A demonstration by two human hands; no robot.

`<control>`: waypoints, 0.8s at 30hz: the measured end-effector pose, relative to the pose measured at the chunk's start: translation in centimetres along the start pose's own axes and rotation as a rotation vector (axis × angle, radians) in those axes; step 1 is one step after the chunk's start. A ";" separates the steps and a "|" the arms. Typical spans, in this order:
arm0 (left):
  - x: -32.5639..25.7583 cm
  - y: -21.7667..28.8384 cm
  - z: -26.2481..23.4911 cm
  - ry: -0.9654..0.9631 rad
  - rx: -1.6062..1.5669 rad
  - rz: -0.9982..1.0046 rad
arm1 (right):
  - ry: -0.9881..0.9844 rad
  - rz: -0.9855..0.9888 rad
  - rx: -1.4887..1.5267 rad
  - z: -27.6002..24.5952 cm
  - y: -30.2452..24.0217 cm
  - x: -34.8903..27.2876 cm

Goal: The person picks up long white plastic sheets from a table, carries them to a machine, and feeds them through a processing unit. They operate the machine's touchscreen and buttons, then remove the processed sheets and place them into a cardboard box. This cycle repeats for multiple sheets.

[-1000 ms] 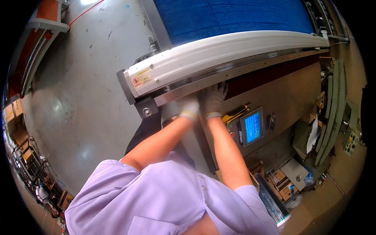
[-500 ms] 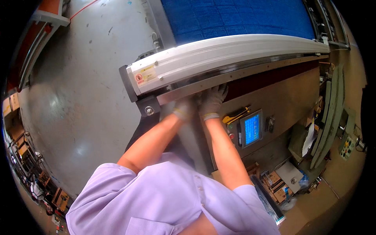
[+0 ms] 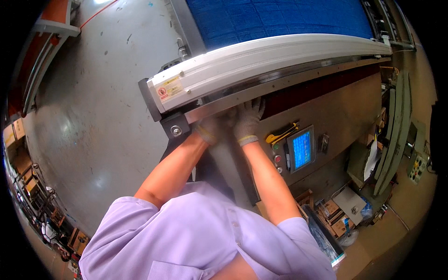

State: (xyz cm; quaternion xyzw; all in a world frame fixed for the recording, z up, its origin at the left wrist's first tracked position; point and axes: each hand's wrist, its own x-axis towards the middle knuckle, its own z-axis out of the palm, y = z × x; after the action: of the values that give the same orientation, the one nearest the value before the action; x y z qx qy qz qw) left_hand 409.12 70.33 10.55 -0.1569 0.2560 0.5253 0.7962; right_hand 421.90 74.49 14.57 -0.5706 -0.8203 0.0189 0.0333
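Both hands gloved in grey knit, raised to the underside of a long machine edge at centre frame. Left hand (image 3: 211, 128) tucked beneath the steel rail (image 3: 289, 81), just beside the corner bracket (image 3: 175, 127); fingers hidden under the metal, so grip state cannot be told — spread or curled, unclear. Right hand (image 3: 247, 120) just beside it, fingers spread and pressed flat up against the rail's lower face, pinching nothing. Likely posture for feeling or steadying something under the lip, hands close together to work one spot.

White guard bar (image 3: 261, 58) running from centre left to upper right, warning sticker at its left end. Blue textured surface (image 3: 275, 18) above it, filling upper centre. Below the rail, a tan machine front (image 3: 345, 107) with a small blue touchscreen (image 3: 301, 149), yellow handle (image 3: 281, 134) and round buttons (image 3: 278, 158) to its left, set within arm's reach of the standing position. Grey concrete floor (image 3: 88, 121) at left. Cardboard boxes (image 3: 333, 214) at lower right. Lilac short sleeves (image 3: 196, 233) along lower edge.
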 end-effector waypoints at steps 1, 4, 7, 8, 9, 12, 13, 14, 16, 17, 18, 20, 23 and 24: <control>0.2 -0.1 -0.4 -0.011 0.064 0.030 | 0.011 -0.007 0.021 -0.2 -0.2 0.1; 0.2 -0.2 0.5 -0.020 0.301 0.109 | 0.027 -0.010 0.073 0.0 0.1 0.0; -0.3 -0.5 2.4 -0.003 0.579 0.258 | -0.036 0.005 0.082 -0.1 0.3 -0.1; 0.8 -1.3 0.9 -0.023 0.642 0.363 | -0.032 0.019 0.110 0.1 0.4 0.0; 1.4 -2.0 -0.1 -0.023 0.619 0.398 | -0.024 0.036 0.135 0.5 0.5 -0.1; 2.4 -3.5 -1.7 0.061 0.468 0.393 | -0.027 0.023 0.098 0.6 0.6 0.0; 2.7 -3.9 -1.8 0.123 0.447 0.387 | -0.033 0.009 0.067 0.6 0.6 0.1; 3.0 -4.5 -1.7 0.227 0.514 0.410 | -0.022 0.006 0.079 0.6 0.5 0.1; 2.5 -4.2 -0.1 0.342 0.786 0.448 | 0.003 0.014 0.104 0.4 0.5 0.1; 1.8 -3.9 0.7 0.352 0.989 0.467 | 0.003 0.027 0.102 0.7 0.8 0.1; 1.1 -3.5 1.5 0.361 1.193 0.485 | 0.003 0.039 0.102 0.9 0.7 0.2; 0.8 -3.0 1.8 0.256 1.049 0.441 | 0.008 0.043 0.110 0.9 0.8 0.0; 1.4 -2.8 0.7 0.176 0.710 0.317 | 0.020 0.013 0.134 -0.1 0.5 0.4; 1.8 -3.0 -0.4 0.141 0.670 0.338 | 0.024 0.006 0.141 -0.2 0.4 0.5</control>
State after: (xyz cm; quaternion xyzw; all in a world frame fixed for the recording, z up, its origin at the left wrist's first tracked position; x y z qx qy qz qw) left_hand 412.38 70.30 9.08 0.1207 0.4900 0.5242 0.6859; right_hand 422.12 75.05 14.78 -0.5694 -0.8148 0.0699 0.0830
